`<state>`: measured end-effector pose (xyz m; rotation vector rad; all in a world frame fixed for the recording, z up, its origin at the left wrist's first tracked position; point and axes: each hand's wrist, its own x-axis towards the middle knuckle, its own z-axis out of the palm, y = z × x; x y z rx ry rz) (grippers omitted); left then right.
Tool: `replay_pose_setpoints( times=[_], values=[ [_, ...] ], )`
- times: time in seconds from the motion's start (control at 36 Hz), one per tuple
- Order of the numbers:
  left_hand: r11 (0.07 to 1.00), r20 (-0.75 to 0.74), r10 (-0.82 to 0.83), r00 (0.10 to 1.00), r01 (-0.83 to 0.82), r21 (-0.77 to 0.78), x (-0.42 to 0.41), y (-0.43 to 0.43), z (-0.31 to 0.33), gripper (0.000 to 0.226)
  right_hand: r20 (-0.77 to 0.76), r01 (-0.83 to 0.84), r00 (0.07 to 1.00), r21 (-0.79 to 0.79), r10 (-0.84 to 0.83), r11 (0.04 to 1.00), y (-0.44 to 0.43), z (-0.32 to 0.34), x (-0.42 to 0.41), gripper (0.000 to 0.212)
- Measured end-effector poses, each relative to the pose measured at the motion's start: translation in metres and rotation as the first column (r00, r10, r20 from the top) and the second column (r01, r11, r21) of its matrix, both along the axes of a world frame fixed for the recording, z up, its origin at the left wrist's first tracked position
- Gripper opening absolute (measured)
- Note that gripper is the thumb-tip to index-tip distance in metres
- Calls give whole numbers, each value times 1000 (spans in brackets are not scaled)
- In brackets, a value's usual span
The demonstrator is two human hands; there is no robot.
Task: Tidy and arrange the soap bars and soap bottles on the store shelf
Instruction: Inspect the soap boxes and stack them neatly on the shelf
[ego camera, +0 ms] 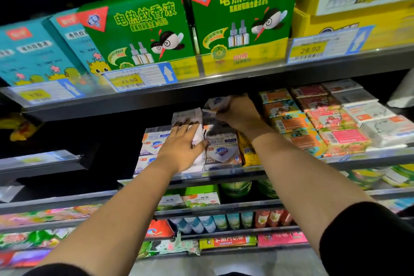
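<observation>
White soap bar packs with a blue shield logo (224,152) are stacked in the middle of the second shelf. My left hand (182,148) lies with straight fingers on top of the left white stack (187,116), the thumb against its side. Farther back, my right hand (238,114) grips a white soap pack (216,103) raised above the stack. More white boxed bars (152,141) stand left of my left hand. A yellow soap pack (247,150) stands on edge under my right wrist.
Orange, pink and white soap boxes (322,123) fill the shelf to the right. Green mosquito liquid boxes (244,20) and price tags (139,78) sit on the metal shelf edge (224,80) just above my hands. The lower shelves (212,208) hold assorted packets.
</observation>
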<state>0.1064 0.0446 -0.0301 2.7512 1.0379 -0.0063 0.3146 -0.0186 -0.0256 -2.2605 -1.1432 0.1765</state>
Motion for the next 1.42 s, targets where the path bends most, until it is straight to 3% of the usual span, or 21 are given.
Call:
replay_pose_setpoints(
  times=[0.17,0.31,0.44,0.53,0.61,0.69,0.92,1.06,1.17,1.28,1.36,1.42],
  values=[
    [999,28,-14,1000,15,-28,-3,0,2,69,-153,14,988,199,17,980,-39,3,-19,85],
    [999,78,-34,996,35,-19,-5,1,2,66,-400,126,915,427,62,895,-83,1,-41,58],
    [985,311,115,944,-68,-161,-6,4,11,49,-505,94,846,456,170,885,-127,-2,-47,54],
    [978,241,198,950,-175,-115,0,11,23,35,-523,102,831,479,190,872,-148,-4,-52,53],
    [988,78,152,985,-151,-22,11,21,26,47,-501,136,852,494,154,859,-164,-8,-55,52],
    [995,-34,95,995,-96,-27,20,31,16,59,-534,180,834,495,135,850,-174,-8,-58,51],
    [996,72,85,994,-82,-48,13,32,8,46,-599,234,788,505,143,831,-187,-8,-61,49],
    [996,81,-65,995,69,-48,3,23,18,52,-621,251,770,503,144,827,-185,-6,-64,57],
    [973,246,-210,946,227,-46,-12,-7,20,69,-615,226,774,492,152,841,-182,2,-67,56],
    [897,497,-329,803,430,-102,-33,-37,19,88,-643,213,739,507,202,835,-178,12,-75,46],
    [880,596,-365,716,473,-29,-44,-63,20,80,-732,253,637,496,243,831,-172,19,-87,37],
    [905,661,-281,696,421,-60,-49,-75,23,65,-812,295,525,455,255,840,-167,22,-95,27]
  ],
)
